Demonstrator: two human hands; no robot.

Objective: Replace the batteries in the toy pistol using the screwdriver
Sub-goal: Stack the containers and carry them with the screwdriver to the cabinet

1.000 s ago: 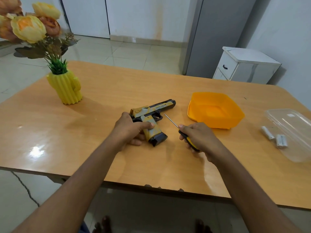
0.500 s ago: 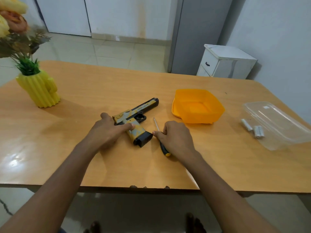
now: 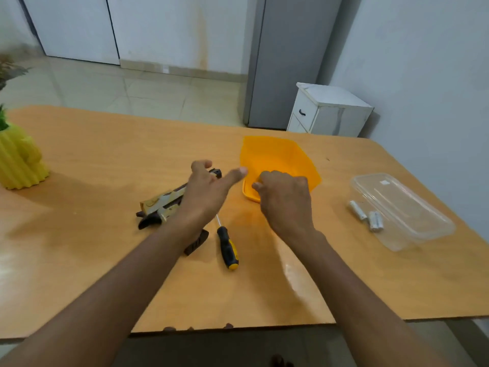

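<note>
The yellow-and-black toy pistol (image 3: pixel 161 205) lies on its side on the wooden table (image 3: pixel 105 160), partly hidden under my left forearm. My left hand (image 3: pixel 209 192) hovers above its barrel with fingers spread and holds nothing. The black-and-yellow screwdriver (image 3: pixel 227 245) lies loose on the table just right of the pistol's grip. My right hand (image 3: pixel 284 200) is at the near edge of the orange bowl (image 3: pixel 277 157), fingers curled; whether it grips the rim is unclear. White batteries (image 3: pixel 366 214) lie to the right.
A clear plastic container (image 3: pixel 402 210) lies at the right, next to the batteries. A yellow cactus-shaped vase (image 3: pixel 18 162) stands at the far left. A white cabinet (image 3: pixel 328 112) and a grey panel stand beyond the table's far edge.
My right hand has let go of the screwdriver, which now lies on the table, and moved up to the orange bowl. My left hand has lifted off the pistol and opened.
</note>
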